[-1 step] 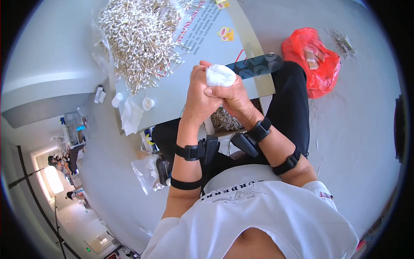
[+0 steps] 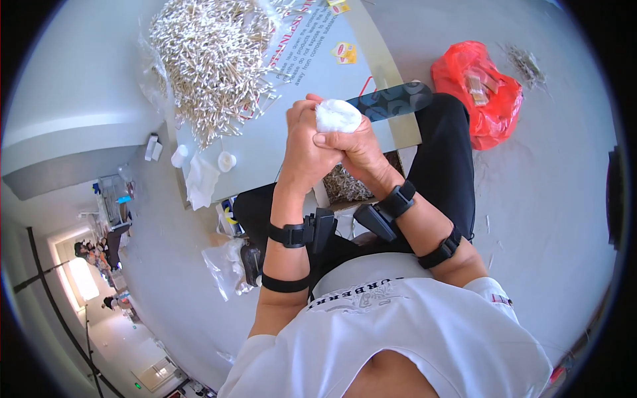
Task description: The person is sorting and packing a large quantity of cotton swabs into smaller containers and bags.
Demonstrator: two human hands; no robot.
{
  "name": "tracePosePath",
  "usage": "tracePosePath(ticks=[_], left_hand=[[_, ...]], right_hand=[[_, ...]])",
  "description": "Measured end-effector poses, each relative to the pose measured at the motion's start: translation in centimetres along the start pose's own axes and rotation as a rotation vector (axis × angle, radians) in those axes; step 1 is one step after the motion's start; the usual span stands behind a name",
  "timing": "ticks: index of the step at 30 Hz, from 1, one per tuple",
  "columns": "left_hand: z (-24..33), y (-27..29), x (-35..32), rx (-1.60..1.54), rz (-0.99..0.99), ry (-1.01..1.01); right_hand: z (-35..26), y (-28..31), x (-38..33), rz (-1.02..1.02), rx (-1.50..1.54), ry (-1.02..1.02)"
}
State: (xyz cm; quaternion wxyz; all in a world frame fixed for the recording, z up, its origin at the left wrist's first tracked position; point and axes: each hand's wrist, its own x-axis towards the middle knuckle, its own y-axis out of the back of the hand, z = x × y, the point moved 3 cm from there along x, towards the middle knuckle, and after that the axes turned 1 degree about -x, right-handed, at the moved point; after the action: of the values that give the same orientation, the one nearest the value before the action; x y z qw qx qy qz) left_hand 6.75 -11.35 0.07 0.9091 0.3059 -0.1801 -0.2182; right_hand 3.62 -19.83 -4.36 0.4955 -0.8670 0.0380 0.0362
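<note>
Cotton bundle (image 2: 339,116), fuzzy, rounded, clasped in both hands (image 2: 302,147), slender swabs (image 2: 211,66) heaped nearby

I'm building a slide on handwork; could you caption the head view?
Left hand and right hand clasp a white fluffy bundle near a table with heaped cotton swabs.

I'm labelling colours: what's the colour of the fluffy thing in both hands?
The fluffy thing is white; head view.

Swab heap (image 2: 209,63) blocking far left, open tabletop (image 2: 267,132) between it and left hand (image 2: 303,140)
</note>
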Motion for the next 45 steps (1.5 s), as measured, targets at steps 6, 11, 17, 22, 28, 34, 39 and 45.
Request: tracePosePath(ticks=[6, 11, 17, 22, 28, 34, 39, 45], left_hand=[[2.4, -0.7, 1.0, 0.428, -0.029, -0.097], [3.8, -1.4, 2.1, 0.548, -0.088, -0.165], [5.3, -1.3, 3.7, 0.625, -0.185, -0.279], [7.3, 0.5, 5.6, 0.543, -0.078, -0.354], [13.1, -1.3, 6.3, 0.246, -0.031, -0.877], [4.0, -1.8, 11.3, 0.501, -0.485, -0.375], [4.3, -2.1, 10.1, -0.046, -0.377, -0.16], [3.8, -3.9, 6.6, -0.311, -0.376, -0.103]], right_hand=[[-0.9, 2.0, 0.2, 0.076, 0.081, 0.021], [-2.6, 2.9, 0.4, 0.09, 0.09, 0.068], [-3.9, 3.3, 0.4, 0.111, 0.064, 0.105], [-5.2, 4.9, 0.8, 0.161, 0.047, 0.111], [-7.0, 6.3, 0.7, 0.23, -0.129, 0.205], [-6.6, 5.6, 0.4, 0.109, -0.17, 0.209], [-7.4, 6.2, 0.8, 0.132, -0.105, 0.156], [-6.6, 5.6, 0.9, -0.006, -0.057, 0.095]])
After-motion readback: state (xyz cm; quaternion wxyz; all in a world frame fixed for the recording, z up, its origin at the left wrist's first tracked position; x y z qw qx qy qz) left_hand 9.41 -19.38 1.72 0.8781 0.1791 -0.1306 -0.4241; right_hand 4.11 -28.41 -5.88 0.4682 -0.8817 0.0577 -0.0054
